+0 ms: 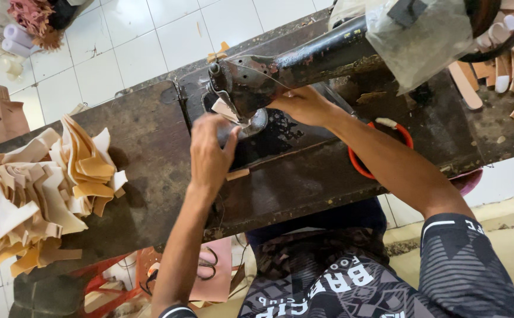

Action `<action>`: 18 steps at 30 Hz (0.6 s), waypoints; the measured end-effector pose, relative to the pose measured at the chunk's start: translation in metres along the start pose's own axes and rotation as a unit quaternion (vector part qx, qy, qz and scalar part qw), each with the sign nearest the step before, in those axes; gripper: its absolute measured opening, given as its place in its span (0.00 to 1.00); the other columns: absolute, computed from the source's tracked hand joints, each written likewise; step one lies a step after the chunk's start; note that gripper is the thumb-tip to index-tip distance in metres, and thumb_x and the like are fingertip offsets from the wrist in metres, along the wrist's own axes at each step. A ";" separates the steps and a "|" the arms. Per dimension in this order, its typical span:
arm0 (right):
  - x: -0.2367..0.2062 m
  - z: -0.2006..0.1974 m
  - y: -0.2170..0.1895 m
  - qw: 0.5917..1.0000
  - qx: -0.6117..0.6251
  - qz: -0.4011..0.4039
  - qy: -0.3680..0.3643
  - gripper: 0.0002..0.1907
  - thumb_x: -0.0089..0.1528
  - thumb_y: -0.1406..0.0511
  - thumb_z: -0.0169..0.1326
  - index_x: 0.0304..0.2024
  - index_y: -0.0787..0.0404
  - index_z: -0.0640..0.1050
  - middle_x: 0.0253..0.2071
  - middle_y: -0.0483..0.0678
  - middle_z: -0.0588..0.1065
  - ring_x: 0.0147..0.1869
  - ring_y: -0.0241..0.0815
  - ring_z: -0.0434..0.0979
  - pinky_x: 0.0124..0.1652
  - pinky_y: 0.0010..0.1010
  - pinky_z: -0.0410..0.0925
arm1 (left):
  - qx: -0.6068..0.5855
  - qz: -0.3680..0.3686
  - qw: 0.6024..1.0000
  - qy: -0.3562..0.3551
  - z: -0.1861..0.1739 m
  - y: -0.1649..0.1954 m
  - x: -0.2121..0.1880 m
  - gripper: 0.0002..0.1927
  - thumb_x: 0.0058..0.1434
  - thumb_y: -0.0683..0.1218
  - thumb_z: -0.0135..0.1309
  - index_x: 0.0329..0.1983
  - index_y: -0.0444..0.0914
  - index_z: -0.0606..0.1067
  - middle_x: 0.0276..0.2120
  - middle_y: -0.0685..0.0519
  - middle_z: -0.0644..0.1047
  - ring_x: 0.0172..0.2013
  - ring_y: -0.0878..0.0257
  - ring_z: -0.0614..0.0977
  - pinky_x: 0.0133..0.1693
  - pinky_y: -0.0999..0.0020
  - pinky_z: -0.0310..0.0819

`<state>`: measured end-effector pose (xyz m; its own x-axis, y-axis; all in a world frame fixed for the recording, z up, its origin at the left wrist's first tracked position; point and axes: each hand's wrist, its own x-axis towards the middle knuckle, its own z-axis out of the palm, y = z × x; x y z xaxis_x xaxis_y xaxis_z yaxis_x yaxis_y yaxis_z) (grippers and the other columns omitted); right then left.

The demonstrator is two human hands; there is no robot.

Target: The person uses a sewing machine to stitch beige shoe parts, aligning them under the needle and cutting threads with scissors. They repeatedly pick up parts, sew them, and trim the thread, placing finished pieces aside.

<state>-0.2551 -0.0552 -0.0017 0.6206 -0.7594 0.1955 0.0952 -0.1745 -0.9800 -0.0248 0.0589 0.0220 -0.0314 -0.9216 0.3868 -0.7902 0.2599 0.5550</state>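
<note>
Now, head view only. Person seated at dark worn counter (145, 147) with black sewing machine (280, 70) set into it.

L hand (210, 154): flat on a small pale piece (224, 110) lying on the machine bed, just left of the needle area. Fingers pressed together, pushing down on it, not pinching. Most of piece hidden under hand and machine head; only a corner shows.

R hand (305, 105): on far side of machine head, behind needle area. Fingers curled and close together; whether they pinch the piece or just rest on the bed, can't tell, machine head blocks it.

Small tan strip (237, 174) on counter nr L wrist, apart from it.

Surroundings: big pile of tan/cream cut pieces (50, 188) on left of counter, well apart from hands. Orange ring-shaped rim (357, 168) under R forearm. Clear plastic bag (422, 35) over machine's right end. Wooden sticks (504, 70) far right. Scissors (207, 265) on pink sheet below counter edge.

Risks (judgement): both hands v. close to needle; fingertip could slip under it if piece jerks. Piece is small, so little margin; uneven press from L hand could skew it. Needle itself not visible.
</note>
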 end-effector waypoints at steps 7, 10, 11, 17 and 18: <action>0.001 0.002 -0.006 0.998 0.024 -0.053 -0.008 0.11 0.69 0.68 0.57 0.53 0.62 0.80 0.48 0.41 0.80 0.51 0.32 0.77 0.50 0.29 0.71 | 0.053 0.128 0.990 -0.033 -0.003 -0.009 0.010 0.16 0.68 0.44 0.60 0.58 0.38 0.77 0.61 0.46 0.76 0.66 0.45 0.72 0.66 0.53 0.67; 0.000 0.001 -0.006 0.999 0.013 -0.028 -0.008 0.11 0.69 0.68 0.57 0.53 0.62 0.80 0.47 0.42 0.81 0.49 0.32 0.77 0.48 0.28 0.71 | 0.087 0.106 0.990 -0.018 -0.003 -0.002 0.001 0.18 0.68 0.45 0.60 0.60 0.38 0.78 0.61 0.46 0.76 0.64 0.46 0.72 0.64 0.53 0.65; 0.000 0.001 -0.006 1.000 0.010 -0.026 -0.007 0.10 0.69 0.68 0.57 0.53 0.62 0.80 0.46 0.42 0.81 0.48 0.32 0.77 0.47 0.28 0.71 | 0.101 0.104 0.989 -0.006 -0.004 0.002 -0.002 0.18 0.68 0.46 0.61 0.60 0.38 0.78 0.61 0.46 0.76 0.63 0.46 0.72 0.63 0.53 0.65; 0.000 0.001 -0.007 0.997 0.068 -0.011 -0.030 0.12 0.69 0.68 0.54 0.55 0.63 0.79 0.50 0.41 0.80 0.52 0.30 0.77 0.52 0.26 0.71 | 0.120 0.073 0.990 0.015 -0.009 0.024 -0.024 0.20 0.65 0.48 0.62 0.58 0.37 0.78 0.52 0.45 0.75 0.57 0.48 0.75 0.58 0.55 0.67; 0.000 0.001 -0.007 0.998 0.053 -0.009 -0.028 0.12 0.69 0.68 0.54 0.54 0.64 0.80 0.49 0.41 0.81 0.52 0.30 0.77 0.51 0.26 0.70 | 0.109 0.061 0.992 0.007 -0.008 0.027 -0.028 0.20 0.65 0.48 0.62 0.58 0.36 0.78 0.50 0.46 0.75 0.56 0.48 0.75 0.58 0.55 0.67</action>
<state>-0.2547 -0.0530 0.0054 0.6599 -0.7206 0.2128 0.1860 -0.1177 -0.9755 -0.0407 0.0936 0.0322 -0.1284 -0.8825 0.4525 -0.8942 0.3003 0.3321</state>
